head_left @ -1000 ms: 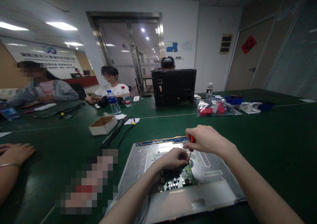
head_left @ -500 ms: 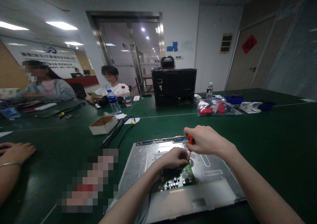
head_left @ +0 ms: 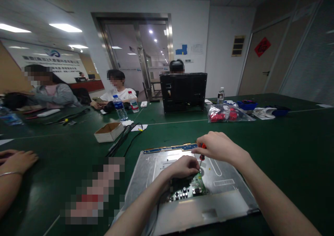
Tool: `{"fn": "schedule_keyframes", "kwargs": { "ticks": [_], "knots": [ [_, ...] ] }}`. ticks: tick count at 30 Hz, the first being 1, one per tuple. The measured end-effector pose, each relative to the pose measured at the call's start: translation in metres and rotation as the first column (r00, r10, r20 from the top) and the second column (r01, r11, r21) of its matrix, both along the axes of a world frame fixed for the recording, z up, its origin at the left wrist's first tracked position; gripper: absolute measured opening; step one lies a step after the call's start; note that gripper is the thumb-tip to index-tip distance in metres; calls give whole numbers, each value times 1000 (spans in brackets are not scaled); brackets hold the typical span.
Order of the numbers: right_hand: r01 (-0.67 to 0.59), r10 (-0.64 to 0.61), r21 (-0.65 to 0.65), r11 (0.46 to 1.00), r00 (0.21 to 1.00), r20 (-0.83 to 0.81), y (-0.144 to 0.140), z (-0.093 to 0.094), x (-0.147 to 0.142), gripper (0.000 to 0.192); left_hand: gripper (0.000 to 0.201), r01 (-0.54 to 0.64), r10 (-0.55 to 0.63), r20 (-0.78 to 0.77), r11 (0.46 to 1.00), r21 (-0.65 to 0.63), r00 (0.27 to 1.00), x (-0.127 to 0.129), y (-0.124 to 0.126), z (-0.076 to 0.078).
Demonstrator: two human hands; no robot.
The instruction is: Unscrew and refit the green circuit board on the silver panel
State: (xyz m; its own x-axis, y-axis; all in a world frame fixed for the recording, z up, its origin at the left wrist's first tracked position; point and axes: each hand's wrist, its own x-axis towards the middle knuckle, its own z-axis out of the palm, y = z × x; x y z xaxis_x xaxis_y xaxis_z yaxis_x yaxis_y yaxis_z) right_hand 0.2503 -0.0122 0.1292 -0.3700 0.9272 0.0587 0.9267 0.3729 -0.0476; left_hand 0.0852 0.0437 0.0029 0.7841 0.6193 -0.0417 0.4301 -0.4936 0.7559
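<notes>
A screwdriver [head_left: 202, 152] with a red and black handle is in my right hand [head_left: 217, 146], gripped from above by the fingers. It leans slightly, its thin shaft running down to the far corner of a green circuit board [head_left: 197, 186]. My left hand [head_left: 185, 166] rests low over the board, fingers curled together beside the screwdriver's tip; whatever they pinch is hidden. Beneath both hands lies a flat metal panel [head_left: 138, 180], apparently the back of a display. A blue circuit strip [head_left: 169, 148] runs along its far edge.
A small open box [head_left: 108, 131] and black cables [head_left: 122, 138] lie beyond the panel's left side. Another person's hand [head_left: 19, 164] rests at far left. A monitor [head_left: 184, 92], bottles [head_left: 120, 107] and a plastic bag with red items [head_left: 227, 113] stand across the green table.
My right hand's fingers have shifted around the screwdriver handle, which now tilts a little more. My left hand stays put. At far left, a seated person's arms have moved and a dark item appears there.
</notes>
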Motion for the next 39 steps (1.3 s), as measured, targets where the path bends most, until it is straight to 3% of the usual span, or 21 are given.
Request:
{"fn": "schedule_keyframes", "kwargs": {
  "ticks": [5,11,16,22,30,39],
  "knots": [
    [-14,14,34,999,1000,11,-2,-1,0,18,9,7,-7,6,1000,-14,1000,0,0,-1],
    [16,-17,33,999,1000,23,-1,-2,0,33,9,10,-10,4,1000,1,1000,-1,3,-2],
    [-26,24,65,998,999,38,0,-4,0,22,9,13,-13,8,1000,-14,1000,0,2,-4],
    [7,-9,64,998,999,44,-2,-2,-3,36,9,7,-7,25,1000,-5,1000,0,0,-1],
    [3,-5,69,998,999,40,1,-2,-4,13,9,6,-6,44,1000,-10,999,0,-1,-1],
    [6,-8,61,998,999,42,1,-3,-4,13,8,31,-31,45,1000,5,998,0,1,-3]
  ]
}}
